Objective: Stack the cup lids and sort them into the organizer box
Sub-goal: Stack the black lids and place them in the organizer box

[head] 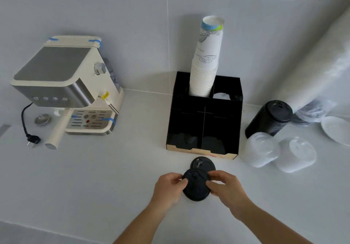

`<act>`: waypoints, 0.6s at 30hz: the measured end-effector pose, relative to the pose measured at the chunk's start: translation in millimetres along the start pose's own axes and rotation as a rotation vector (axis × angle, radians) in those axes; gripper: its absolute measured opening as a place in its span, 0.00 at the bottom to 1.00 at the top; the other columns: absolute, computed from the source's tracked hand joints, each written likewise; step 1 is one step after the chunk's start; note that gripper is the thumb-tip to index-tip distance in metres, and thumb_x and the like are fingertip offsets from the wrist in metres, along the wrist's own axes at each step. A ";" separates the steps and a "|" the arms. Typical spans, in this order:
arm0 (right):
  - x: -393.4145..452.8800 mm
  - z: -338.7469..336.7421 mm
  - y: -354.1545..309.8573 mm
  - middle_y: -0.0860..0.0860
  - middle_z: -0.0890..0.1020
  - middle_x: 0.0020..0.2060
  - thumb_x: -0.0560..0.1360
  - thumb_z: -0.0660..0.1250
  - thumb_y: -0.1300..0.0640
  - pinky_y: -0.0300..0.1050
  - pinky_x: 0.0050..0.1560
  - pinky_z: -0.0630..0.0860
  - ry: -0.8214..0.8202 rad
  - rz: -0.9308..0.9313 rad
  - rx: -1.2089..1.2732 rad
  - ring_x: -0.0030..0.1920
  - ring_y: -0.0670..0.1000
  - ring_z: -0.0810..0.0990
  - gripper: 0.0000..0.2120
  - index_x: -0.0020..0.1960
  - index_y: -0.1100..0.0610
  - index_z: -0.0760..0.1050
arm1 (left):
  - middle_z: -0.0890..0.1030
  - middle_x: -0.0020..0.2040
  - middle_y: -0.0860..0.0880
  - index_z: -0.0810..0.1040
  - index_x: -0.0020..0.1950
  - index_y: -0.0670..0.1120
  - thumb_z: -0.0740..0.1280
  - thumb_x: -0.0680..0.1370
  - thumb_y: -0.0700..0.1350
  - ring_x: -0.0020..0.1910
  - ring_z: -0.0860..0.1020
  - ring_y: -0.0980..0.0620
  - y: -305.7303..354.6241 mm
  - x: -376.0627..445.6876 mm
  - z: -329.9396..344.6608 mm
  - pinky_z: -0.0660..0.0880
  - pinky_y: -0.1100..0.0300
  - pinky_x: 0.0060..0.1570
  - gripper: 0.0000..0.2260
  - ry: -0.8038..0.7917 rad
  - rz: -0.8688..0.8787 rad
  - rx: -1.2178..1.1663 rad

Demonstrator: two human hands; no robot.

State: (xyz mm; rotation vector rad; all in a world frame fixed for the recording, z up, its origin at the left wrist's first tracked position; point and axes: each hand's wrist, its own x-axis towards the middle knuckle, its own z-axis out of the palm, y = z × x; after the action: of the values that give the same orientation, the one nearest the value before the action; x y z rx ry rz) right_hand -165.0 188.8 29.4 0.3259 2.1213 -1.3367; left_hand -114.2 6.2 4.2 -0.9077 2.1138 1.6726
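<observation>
A black cup lid (197,187) is held just above the white counter, with my left hand (168,188) pinching its left rim and my right hand (226,188) pinching its right rim. Behind it a second black lid (203,163) lies flat on the counter. The black organizer box (205,128) stands just beyond, with dark lids low in its two front compartments. To its right lie a stack of black lids (269,118) on its side and two stacks of white and clear lids (260,151) (296,153).
A tall stack of paper cups (207,58) rises from the box's back left compartment. A cream espresso machine (66,84) with a loose plug (31,139) sits at the left. White lids and plastic wrap (335,128) lie at the far right, against the wall.
</observation>
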 end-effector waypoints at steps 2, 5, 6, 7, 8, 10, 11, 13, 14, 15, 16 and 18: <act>6.0 -7.2 -0.6 0.47 0.84 0.51 0.75 0.71 0.61 0.48 0.52 0.81 0.039 -0.013 -0.005 0.50 0.54 0.84 0.09 0.52 0.50 0.81 | 0.80 0.30 0.54 0.80 0.36 0.50 0.69 0.70 0.49 0.33 0.77 0.52 5.8 1.7 9.0 0.75 0.58 0.38 0.05 -0.002 -0.022 0.035; 18.0 -16.5 -4.7 0.47 0.84 0.48 0.75 0.71 0.61 0.42 0.48 0.76 0.083 -0.043 -0.018 0.49 0.49 0.82 0.09 0.54 0.51 0.81 | 0.84 0.42 0.46 0.78 0.50 0.53 0.70 0.70 0.49 0.39 0.81 0.49 11.8 5.7 22.6 0.78 0.57 0.46 0.09 -0.025 -0.117 -0.026; 21.7 -18.6 -6.0 0.46 0.84 0.46 0.75 0.71 0.61 0.41 0.48 0.74 0.094 -0.048 -0.013 0.48 0.48 0.82 0.08 0.52 0.51 0.81 | 0.82 0.40 0.45 0.79 0.52 0.51 0.70 0.72 0.47 0.35 0.79 0.49 13.9 6.8 26.3 0.76 0.58 0.42 0.09 -0.044 -0.131 -0.056; 24.6 -19.9 -7.1 0.45 0.84 0.44 0.74 0.71 0.62 0.41 0.48 0.74 0.098 -0.053 -0.009 0.47 0.48 0.82 0.08 0.48 0.50 0.81 | 0.80 0.37 0.45 0.80 0.50 0.49 0.70 0.73 0.46 0.33 0.75 0.49 14.9 8.6 29.0 0.73 0.59 0.39 0.07 -0.059 -0.131 -0.070; 27.7 -20.8 -7.1 0.44 0.84 0.43 0.74 0.71 0.63 0.41 0.48 0.74 0.102 -0.055 -0.007 0.47 0.49 0.82 0.10 0.44 0.47 0.81 | 0.77 0.35 0.44 0.81 0.45 0.47 0.70 0.73 0.45 0.32 0.73 0.48 15.6 11.0 31.6 0.70 0.60 0.38 0.03 -0.067 -0.128 -0.069; 35.6 -21.4 -5.3 0.44 0.84 0.43 0.75 0.70 0.63 0.41 0.48 0.74 0.110 -0.047 -0.014 0.48 0.50 0.82 0.12 0.43 0.45 0.80 | 0.72 0.33 0.44 0.78 0.38 0.47 0.70 0.72 0.46 0.33 0.69 0.48 15.0 17.0 36.3 0.68 0.59 0.37 0.05 -0.046 -0.123 -0.049; 38.5 -21.0 -4.0 0.45 0.85 0.45 0.75 0.70 0.62 0.42 0.48 0.75 0.115 -0.039 -0.012 0.50 0.51 0.83 0.10 0.45 0.47 0.81 | 0.71 0.33 0.45 0.76 0.36 0.47 0.70 0.71 0.47 0.33 0.67 0.49 15.2 18.4 37.8 0.67 0.59 0.37 0.07 -0.030 -0.118 -0.042; 45.7 -20.1 -1.9 0.49 0.86 0.48 0.74 0.70 0.62 0.44 0.50 0.77 0.125 -0.037 -0.002 0.52 0.52 0.83 0.08 0.51 0.54 0.84 | 0.69 0.32 0.45 0.76 0.35 0.47 0.70 0.71 0.48 0.32 0.67 0.49 16.5 23.5 41.0 0.66 0.59 0.36 0.08 0.001 -0.126 -0.038; 49.4 -19.6 -2.0 0.49 0.86 0.49 0.74 0.70 0.61 0.45 0.51 0.78 0.134 -0.037 -0.002 0.52 0.52 0.83 0.09 0.54 0.55 0.84 | 0.69 0.32 0.45 0.75 0.34 0.47 0.70 0.72 0.48 0.32 0.67 0.49 18.7 25.1 41.6 0.66 0.59 0.36 0.09 0.006 -0.124 -0.038; 51.8 -19.1 -2.7 0.50 0.86 0.49 0.74 0.70 0.61 0.45 0.53 0.78 0.142 -0.043 -0.003 0.52 0.52 0.83 0.10 0.54 0.55 0.84 | 0.69 0.31 0.45 0.74 0.34 0.47 0.70 0.72 0.48 0.32 0.67 0.49 19.3 27.6 42.4 0.65 0.59 0.36 0.10 0.013 -0.121 -0.036; 54.2 -18.5 -3.1 0.49 0.87 0.48 0.74 0.70 0.62 0.45 0.53 0.78 0.144 -0.051 -0.006 0.52 0.52 0.83 0.09 0.53 0.55 0.84 | 0.69 0.31 0.45 0.74 0.33 0.47 0.70 0.72 0.49 0.32 0.67 0.49 18.2 30.6 43.6 0.65 0.59 0.36 0.11 0.018 -0.113 -0.043; 57.3 -17.3 -6.0 0.48 0.86 0.47 0.75 0.69 0.63 0.42 0.51 0.77 0.138 -0.068 -0.005 0.50 0.51 0.83 0.08 0.49 0.52 0.84 | 0.71 0.32 0.46 0.75 0.35 0.48 0.69 0.72 0.49 0.32 0.68 0.49 17.7 34.2 45.1 0.65 0.59 0.36 0.09 0.025 -0.110 -0.046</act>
State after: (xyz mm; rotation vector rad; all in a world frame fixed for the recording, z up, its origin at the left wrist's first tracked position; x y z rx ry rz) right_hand -219.3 195.2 4.4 0.3567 2.2677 -1.3826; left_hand -158.0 41.2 -14.8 -1.0438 2.0100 1.6688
